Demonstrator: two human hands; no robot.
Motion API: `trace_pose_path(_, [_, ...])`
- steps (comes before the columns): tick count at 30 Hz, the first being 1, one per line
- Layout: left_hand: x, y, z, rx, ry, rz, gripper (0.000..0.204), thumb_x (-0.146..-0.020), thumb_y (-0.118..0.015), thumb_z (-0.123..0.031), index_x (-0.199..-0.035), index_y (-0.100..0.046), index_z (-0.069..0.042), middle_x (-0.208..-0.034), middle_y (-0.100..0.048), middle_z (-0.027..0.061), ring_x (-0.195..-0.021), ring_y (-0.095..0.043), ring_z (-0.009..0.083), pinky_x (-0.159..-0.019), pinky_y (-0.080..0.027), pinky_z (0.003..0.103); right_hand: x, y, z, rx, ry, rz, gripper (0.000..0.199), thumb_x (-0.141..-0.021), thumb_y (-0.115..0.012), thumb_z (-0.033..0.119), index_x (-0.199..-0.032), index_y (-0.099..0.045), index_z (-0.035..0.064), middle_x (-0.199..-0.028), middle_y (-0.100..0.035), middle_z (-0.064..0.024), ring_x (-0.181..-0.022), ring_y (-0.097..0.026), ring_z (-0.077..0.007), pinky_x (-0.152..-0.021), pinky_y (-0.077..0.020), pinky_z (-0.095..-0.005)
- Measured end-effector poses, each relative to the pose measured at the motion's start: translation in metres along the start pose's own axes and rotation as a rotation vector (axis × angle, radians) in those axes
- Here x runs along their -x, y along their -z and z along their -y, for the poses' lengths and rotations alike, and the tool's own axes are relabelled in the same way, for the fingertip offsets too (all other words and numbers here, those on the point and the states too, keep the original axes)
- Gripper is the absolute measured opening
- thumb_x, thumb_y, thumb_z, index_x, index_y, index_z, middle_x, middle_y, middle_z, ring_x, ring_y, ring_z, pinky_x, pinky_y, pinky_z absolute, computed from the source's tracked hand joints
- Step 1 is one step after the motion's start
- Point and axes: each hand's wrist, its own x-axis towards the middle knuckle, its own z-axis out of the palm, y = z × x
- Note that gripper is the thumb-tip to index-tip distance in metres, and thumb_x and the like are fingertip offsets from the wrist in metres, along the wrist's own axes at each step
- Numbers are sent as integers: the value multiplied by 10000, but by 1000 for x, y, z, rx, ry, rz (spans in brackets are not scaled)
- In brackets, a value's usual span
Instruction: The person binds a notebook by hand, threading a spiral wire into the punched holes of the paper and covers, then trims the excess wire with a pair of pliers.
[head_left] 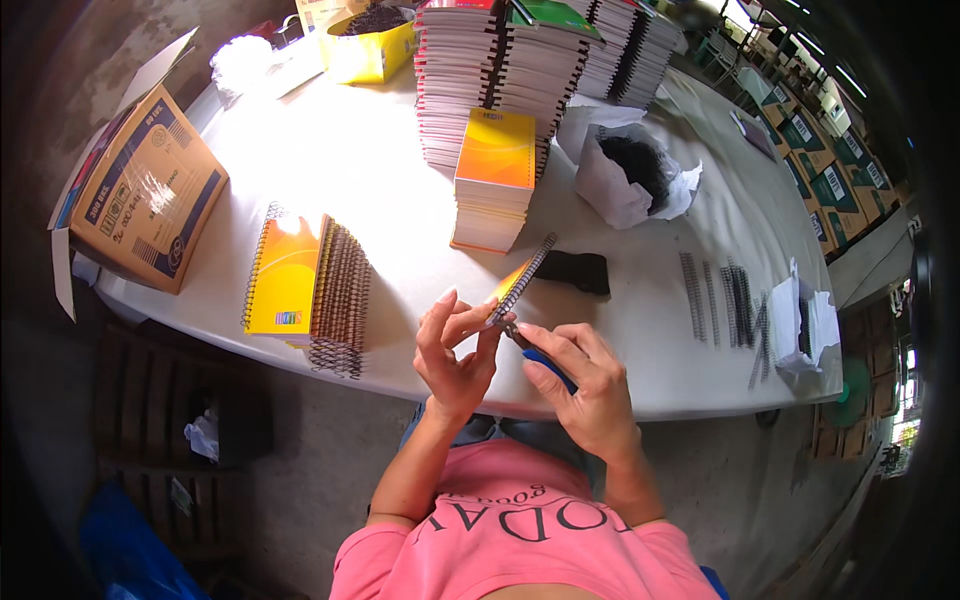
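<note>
My left hand is closed on a small yellow-covered spiral notebook, held tilted just over the table's near edge. A wire coil runs along the notebook's edge. My right hand grips blue-handled pliers, whose jaws meet the coil's lower end beside my left fingertips. Just beyond the notebook lies a black, flat object I cannot name. To the left stand several coil-bound yellow notebooks packed side by side. A stack of yellow-covered pads rises ahead of my hands.
Loose dark coils lie on the right, near a white bag. Another white bag holds dark coils. Tall notebook stacks and a yellow container stand at the back. An opened cardboard box occupies the left end.
</note>
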Motion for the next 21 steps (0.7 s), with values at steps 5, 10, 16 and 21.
trace_pose_path(5, [11, -2, 10, -83, -143, 5, 690, -757, -649, 153, -1312, -279, -23, -926, -652, 149, -740, -566, 179, -621, -514, 295, 8, 0, -32, -1411, -535, 536, 393, -994, -446, 316, -1305, -448, 76, -932, -622, -88, -846, -629, -165, -702, -501, -307])
trace_pose_path(10, [-6, -5, -1, 87, 105, -137, 698, -822, -637, 83, -1362, -220, -64, -1009, -626, 164, -780, -561, 145, -692, -470, 222, 8, -9, -30, -135, -52, -4, 348, -926, -543, 275, -1205, -560, 67, -1066, -560, -149, -983, -561, -312, -858, -440, -380])
trace_pose_path(16, [-23, 18, -15, 543, 539, -276, 601, -932, -553, -58, -1414, -194, -88, -1099, -625, 146, -950, -598, 136, -848, -463, 274, 38, 6, -101, 882, -522, -9, 450, -902, -542, 395, -1314, -485, 224, -1241, -453, -126, -1171, -452, -333, -1031, -282, -545])
trace_pose_path(21, [-29, 36, -37, 694, 500, -310, 541, -921, -544, -15, -1374, -257, -81, -1099, -625, 177, -1058, -585, 174, -928, -438, 298, -6, -23, -61, -169, -77, -84, 555, -870, -646, 308, -1347, -433, 120, -1386, -352, -119, -1310, -351, -274, -1084, -265, -476])
